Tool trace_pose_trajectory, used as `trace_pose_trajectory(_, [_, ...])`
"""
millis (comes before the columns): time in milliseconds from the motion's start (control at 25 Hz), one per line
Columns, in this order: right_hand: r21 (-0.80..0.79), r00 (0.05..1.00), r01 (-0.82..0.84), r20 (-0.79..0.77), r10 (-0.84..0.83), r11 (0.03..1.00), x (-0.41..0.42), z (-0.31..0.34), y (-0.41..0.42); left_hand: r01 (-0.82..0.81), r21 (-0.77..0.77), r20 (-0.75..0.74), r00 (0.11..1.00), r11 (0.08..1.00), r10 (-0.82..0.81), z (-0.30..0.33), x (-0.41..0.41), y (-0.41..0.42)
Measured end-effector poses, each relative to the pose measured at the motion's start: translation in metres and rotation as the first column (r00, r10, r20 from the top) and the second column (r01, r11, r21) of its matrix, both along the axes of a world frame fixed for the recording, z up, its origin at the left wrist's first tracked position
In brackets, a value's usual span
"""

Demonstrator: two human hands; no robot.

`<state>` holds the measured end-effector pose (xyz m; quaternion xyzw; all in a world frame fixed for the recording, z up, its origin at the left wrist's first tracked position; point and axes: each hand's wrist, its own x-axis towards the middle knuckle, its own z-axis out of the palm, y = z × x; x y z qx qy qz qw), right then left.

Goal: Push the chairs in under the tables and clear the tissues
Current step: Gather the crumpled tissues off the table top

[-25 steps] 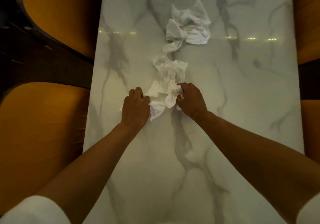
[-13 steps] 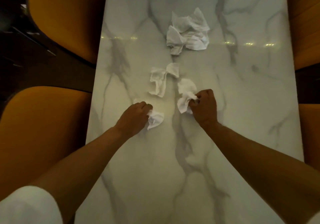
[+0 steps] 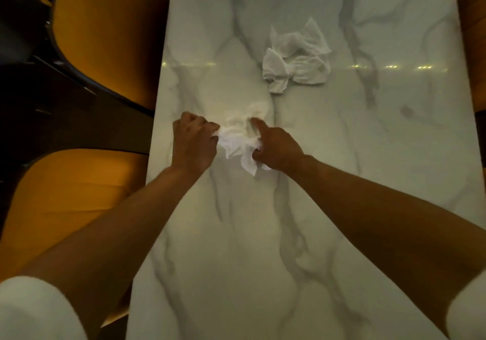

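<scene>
Two hands meet over the table [image 3: 302,234], and between them I see a wad [image 3: 240,140] of white tissue bunched on the marble. My left hand [image 3: 193,142] sits at the wad's left edge with its fingers curled in, pinching the paper at the knuckles. My right hand [image 3: 276,146] grips the wad's right side: the thumb lies stretched along the top of the paper, the other fingers are tucked under, and a loose corner of tissue hangs down just beneath that hand. The wad lies near the table's left edge, about midway along its length. A second tissue pile [image 3: 297,59] lies apart from the wad, farther up the table and nearer its centre line, touched by neither hand. Left of the table I see two orange chairs: the near chair [image 3: 65,203] beside my left forearm and the far chair [image 3: 105,29] beyond it, both close against the table's edge.
</scene>
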<state>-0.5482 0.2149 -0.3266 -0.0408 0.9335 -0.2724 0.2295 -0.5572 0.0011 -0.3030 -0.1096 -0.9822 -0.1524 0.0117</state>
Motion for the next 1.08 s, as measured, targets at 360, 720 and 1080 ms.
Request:
trace_pose_trajectory(360, [0.128, 0.850, 0.261, -0.501, -0.164, 0.957, -0.005, -0.007, 0.086, 0.626, -0.147, 0.057, 0.778, 0.766, -0.625, -0.012, -0.129, 0.094])
trace_pose_trajectory(720, [0.104, 0.969, 0.113, -0.233, -0.086, 0.988, -0.058, -0.008, 0.111, 0.633, 0.035, 0.076, 0.770, 0.774, -0.633, -0.037, -0.091, 0.087])
trace_pose_trajectory(1080, [-0.123, 0.921, 0.268, -0.259, -0.292, 0.955, -0.034, -0.002, 0.108, 0.305, 0.177, 0.131, 0.935, 0.936, -0.330, -0.004, -0.124, 0.088])
